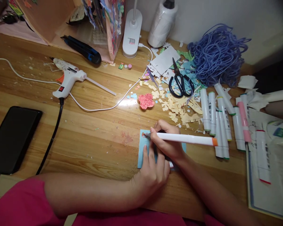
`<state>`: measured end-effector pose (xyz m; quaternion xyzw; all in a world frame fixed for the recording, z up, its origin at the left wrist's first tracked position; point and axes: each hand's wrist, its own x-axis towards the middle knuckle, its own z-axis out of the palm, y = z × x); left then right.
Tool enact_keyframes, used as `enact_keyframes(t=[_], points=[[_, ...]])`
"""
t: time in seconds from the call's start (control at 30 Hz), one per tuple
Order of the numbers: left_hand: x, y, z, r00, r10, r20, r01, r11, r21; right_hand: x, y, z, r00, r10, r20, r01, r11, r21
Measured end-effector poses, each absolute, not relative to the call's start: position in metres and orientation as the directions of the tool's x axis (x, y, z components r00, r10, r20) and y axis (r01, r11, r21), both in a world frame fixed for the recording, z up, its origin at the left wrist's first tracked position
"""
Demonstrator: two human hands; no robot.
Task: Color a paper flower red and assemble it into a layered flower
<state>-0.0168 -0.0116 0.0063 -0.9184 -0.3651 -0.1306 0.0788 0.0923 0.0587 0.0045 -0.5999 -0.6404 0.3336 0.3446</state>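
A small light-blue sheet of paper (pixel 142 157) lies on the wooden table in front of me. My right hand (pixel 168 139) grips a white marker (pixel 186 138) with an orange end. The marker's tip rests at a small orange-brown and white drawing (pixel 144 135) in the sheet's upper left corner. Across the lower part of the paper my left hand (pixel 153 171) lies flat with its fingers stretched out. A small white piece (pixel 171 164) shows beside the left hand; what it is I cannot make out. Beyond the sheet sits a red flower-shaped piece (pixel 146 101).
Paper scraps (pixel 176 108), black scissors (pixel 180 81) and blue yarn (pixel 219 55) lie at the back right. Several markers (pixel 212 111) stand to the right. Leftward are a glue gun (pixel 68 75), a cutter knife (pixel 81 49), a phone (pixel 14 139) and a white cable (pixel 96 110).
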Motion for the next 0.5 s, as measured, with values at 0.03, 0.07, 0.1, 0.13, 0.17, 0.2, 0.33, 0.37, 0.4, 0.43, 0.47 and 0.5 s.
enact_keyframes(t=[0.03, 0.07, 0.1, 0.13, 0.17, 0.2, 0.33, 0.37, 0.4, 0.43, 0.47, 0.5], points=[[-0.0168, -0.0114, 0.0066, 0.700, 0.650, 0.295, 0.689, -0.723, -0.043, 0.0923, 0.0588, 0.0045, -0.042, 0.998, 0.042, 0.540, 0.058, -0.839], [-0.0168, -0.0114, 0.0067, 0.702, 0.650, 0.291, 0.687, -0.725, -0.039, 0.0923, 0.0590, 0.0043, -0.040, 0.998, 0.044, 0.541, 0.059, -0.839], [-0.0167, -0.0115, 0.0065, 0.701, 0.651, 0.290, 0.688, -0.725, -0.037, 0.0923, 0.0591, 0.0040, -0.038, 0.998, 0.047, 0.542, 0.060, -0.839], [-0.0164, -0.0118, 0.0062, 0.699, 0.653, 0.291, 0.690, -0.723, -0.038, 0.0924, 0.0591, 0.0036, -0.038, 0.998, 0.049, 0.542, 0.062, -0.838], [-0.0161, -0.0121, 0.0058, 0.698, 0.654, 0.292, 0.692, -0.721, -0.040, 0.0925, 0.0590, 0.0032, -0.040, 0.998, 0.051, 0.543, 0.065, -0.837], [-0.0158, -0.0124, 0.0054, 0.695, 0.656, 0.295, 0.695, -0.717, -0.043, 0.0927, 0.0588, 0.0029, -0.042, 0.998, 0.052, 0.543, 0.067, -0.837], [-0.0146, -0.0134, 0.0037, 0.683, 0.663, 0.307, 0.706, -0.707, -0.044, 0.0932, 0.0577, 0.0032, -0.031, 0.998, 0.051, 0.535, 0.059, -0.842], [-0.0146, -0.0136, 0.0034, 0.686, 0.660, 0.306, 0.704, -0.709, -0.046, 0.0932, 0.0577, 0.0034, -0.033, 0.998, 0.049, 0.534, 0.059, -0.844], [-0.0149, -0.0138, 0.0032, 0.689, 0.657, 0.304, 0.700, -0.712, -0.048, 0.0932, 0.0578, 0.0036, -0.037, 0.998, 0.049, 0.533, 0.061, -0.844], [-0.0153, -0.0141, 0.0029, 0.691, 0.656, 0.303, 0.699, -0.714, -0.049, 0.0932, 0.0582, 0.0035, -0.037, 0.998, 0.049, 0.532, 0.062, -0.844], [-0.0159, -0.0145, 0.0026, 0.693, 0.654, 0.302, 0.697, -0.716, -0.048, 0.0931, 0.0587, 0.0031, -0.038, 0.998, 0.050, 0.533, 0.063, -0.844], [-0.0166, -0.0150, 0.0022, 0.695, 0.652, 0.301, 0.694, -0.718, -0.048, 0.0930, 0.0594, 0.0026, -0.038, 0.998, 0.052, 0.534, 0.064, -0.843]])
